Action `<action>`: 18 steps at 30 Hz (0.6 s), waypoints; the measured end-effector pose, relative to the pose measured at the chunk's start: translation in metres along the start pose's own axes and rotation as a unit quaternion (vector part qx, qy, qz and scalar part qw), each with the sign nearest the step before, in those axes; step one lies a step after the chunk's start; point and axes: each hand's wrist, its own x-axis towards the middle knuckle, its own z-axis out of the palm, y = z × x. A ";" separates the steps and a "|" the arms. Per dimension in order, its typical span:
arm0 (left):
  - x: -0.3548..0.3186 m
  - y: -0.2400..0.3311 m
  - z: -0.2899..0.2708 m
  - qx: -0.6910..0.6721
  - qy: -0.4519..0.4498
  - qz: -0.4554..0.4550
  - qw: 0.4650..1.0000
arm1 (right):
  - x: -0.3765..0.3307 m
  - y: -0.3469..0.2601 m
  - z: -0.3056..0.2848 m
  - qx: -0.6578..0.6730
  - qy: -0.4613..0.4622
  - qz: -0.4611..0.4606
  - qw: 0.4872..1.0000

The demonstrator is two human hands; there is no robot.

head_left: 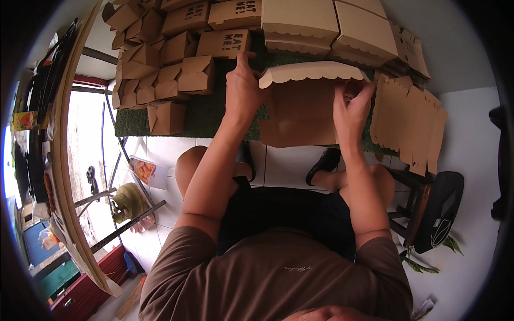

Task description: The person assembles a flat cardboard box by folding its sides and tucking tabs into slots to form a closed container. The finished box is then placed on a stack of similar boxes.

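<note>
A brown cardboard box (300,109) with a scalloped lid edge is held between both hands above a green mat (206,115). My left hand (243,88) grips the box's left side, fingers reaching up past the lid. On the right wall of the box, my right hand (350,109) pinches a flap near the lid. The box stands partly folded, lid tipped forward.
Many small folded brown boxes (176,48) crowd the mat's far left. Larger closed boxes (326,24) sit at the far middle. A stack of flat box blanks (409,120) lies to the right. A dark stool (433,208) stands by my right knee on white tiles.
</note>
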 end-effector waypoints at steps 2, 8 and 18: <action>0.000 0.002 -0.003 0.001 0.000 -0.008 1.000 | 0.010 0.005 -0.004 0.051 0.047 0.034 0.997; 0.003 0.006 -0.003 -0.009 0.041 -0.013 0.999 | 0.057 0.008 -0.027 -0.085 -0.065 -0.182 0.978; 0.003 0.010 -0.002 -0.016 -0.014 -0.069 0.997 | 0.060 0.020 -0.021 0.070 -0.186 0.177 0.964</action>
